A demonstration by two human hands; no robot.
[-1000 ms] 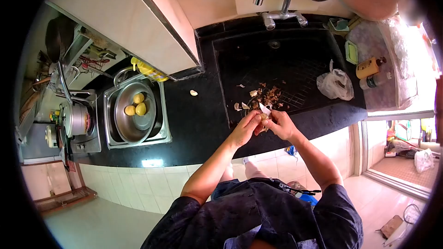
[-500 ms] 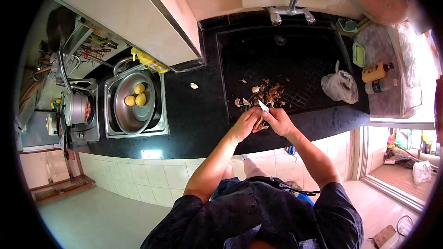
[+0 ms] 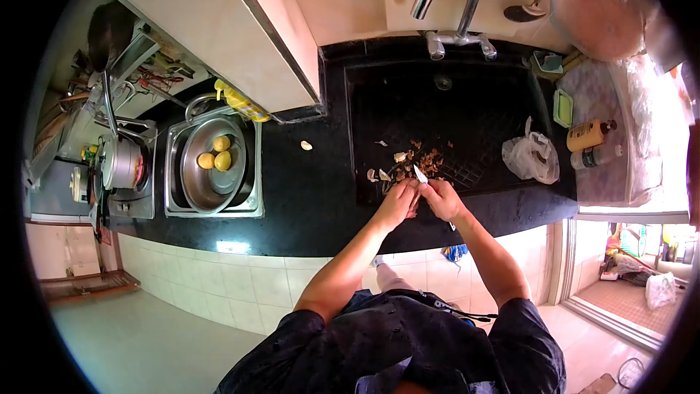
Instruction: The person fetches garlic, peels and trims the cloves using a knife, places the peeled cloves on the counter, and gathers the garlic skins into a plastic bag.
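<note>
My right hand [image 3: 442, 200] is closed around a small knife [image 3: 421, 174], its pale blade pointing up and away from me. Touching it, my left hand [image 3: 397, 204] is closed on a small brownish piece that its fingers mostly hide. Both hands are over the front edge of the black sink [image 3: 481, 87]. Brown peelings [image 3: 432, 163] and several pale scraps lie in the sink just beyond my fingers. A single pale clove-like piece [image 3: 306, 146] rests on the black counter [image 3: 292, 190] to the left.
A metal bowl [image 3: 191, 184] with three yellow potatoes [image 3: 222, 160] sits in the left steel basin. A tied plastic bag [image 3: 531, 156] lies at the sink's right. The faucet [image 3: 461, 11] arches over the back. Bottles [image 3: 587, 135] stand far right, a pot [image 3: 119, 164] far left.
The view has shifted slightly, so the faucet appears lower. The knife blade points more steeply upward, and my hands have drawn closer together.
</note>
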